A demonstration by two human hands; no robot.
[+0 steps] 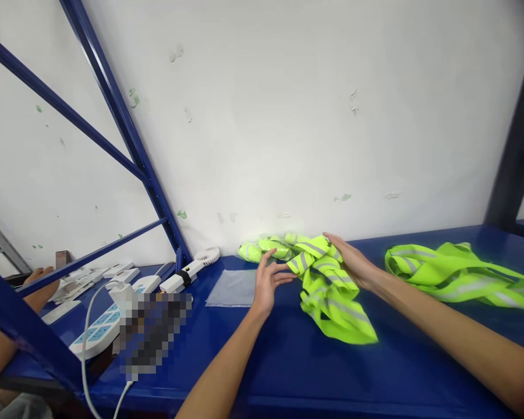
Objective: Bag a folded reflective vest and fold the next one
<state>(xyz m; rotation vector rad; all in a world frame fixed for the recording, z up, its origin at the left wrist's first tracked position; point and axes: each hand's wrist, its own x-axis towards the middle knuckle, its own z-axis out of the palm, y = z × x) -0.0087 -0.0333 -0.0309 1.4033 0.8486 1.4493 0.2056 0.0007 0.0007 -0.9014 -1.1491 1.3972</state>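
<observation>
Vest [332,291], neon yellow with grey stripes, crumpled; both grips, left hand [266,285] and right hand [353,265], spread on it.

Hidden and cut-off parts at the blue shelf

A pixelated patch [151,331] hides whatever lies beside the power strip [102,329]; a co-worker's hand [39,288] sits half behind the shelf brace [21,334]; the right-hand vest [458,273] runs to the frame's edge.

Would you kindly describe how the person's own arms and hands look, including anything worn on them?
Both forearms are bare, with no sleeves in view. The left hand and right hand wear no gloves; no watch, ring or marking shows.
</observation>
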